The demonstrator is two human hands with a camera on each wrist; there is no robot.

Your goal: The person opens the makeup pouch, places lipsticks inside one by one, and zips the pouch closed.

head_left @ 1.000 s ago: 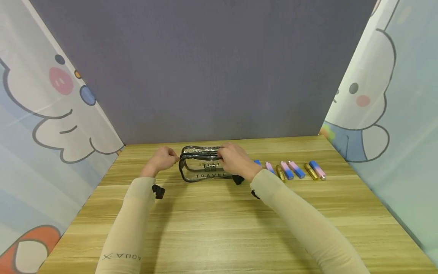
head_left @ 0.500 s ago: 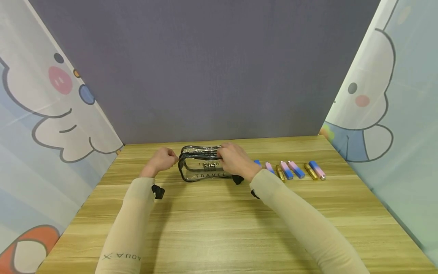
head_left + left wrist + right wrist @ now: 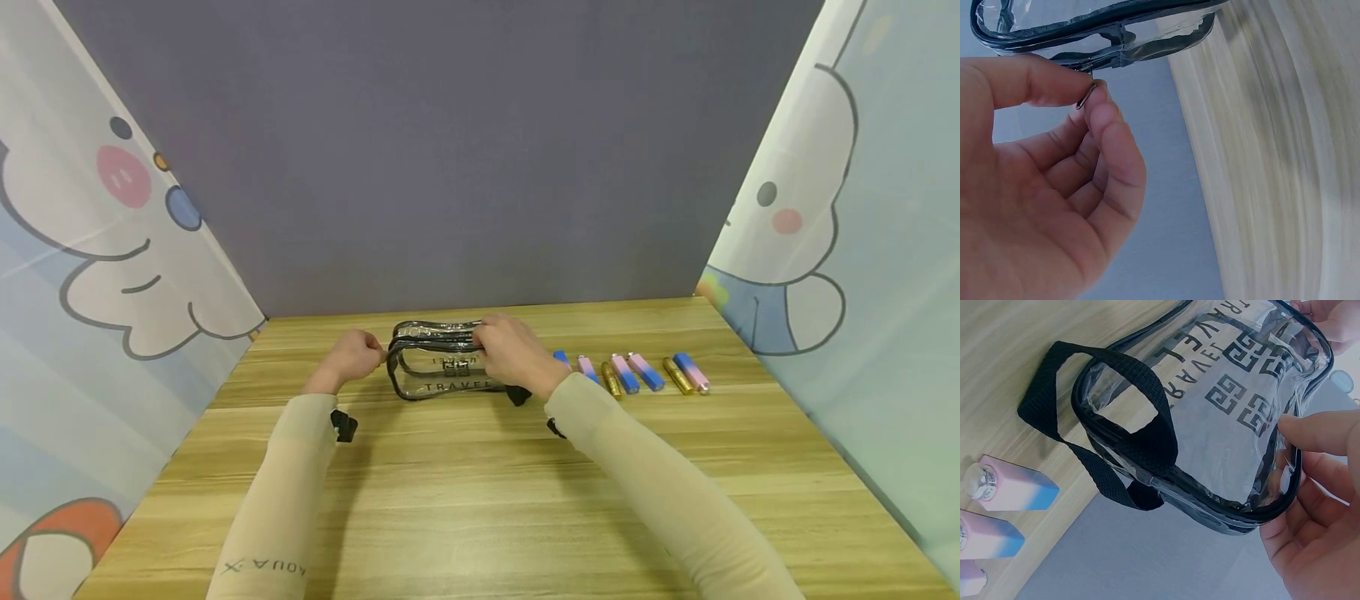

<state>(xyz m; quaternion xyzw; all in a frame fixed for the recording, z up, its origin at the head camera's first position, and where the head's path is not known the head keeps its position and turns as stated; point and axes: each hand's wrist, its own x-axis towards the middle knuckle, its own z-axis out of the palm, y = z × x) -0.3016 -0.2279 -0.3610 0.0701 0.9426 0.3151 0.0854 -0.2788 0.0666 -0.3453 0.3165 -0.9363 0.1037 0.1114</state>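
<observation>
The left hand (image 3: 352, 358) pinches the zip pull (image 3: 1087, 95), the right hand (image 3: 513, 350) the bag (image 3: 442, 385), fingers closed, near the far edge of the surface (image 3: 480, 483) (zip work, apparently), the next move likely calling for a steady slide.

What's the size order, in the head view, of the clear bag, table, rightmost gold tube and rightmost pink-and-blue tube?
1. Table
2. Clear bag
3. Rightmost gold tube and rightmost pink-and-blue tube: too alike to rank.
</observation>
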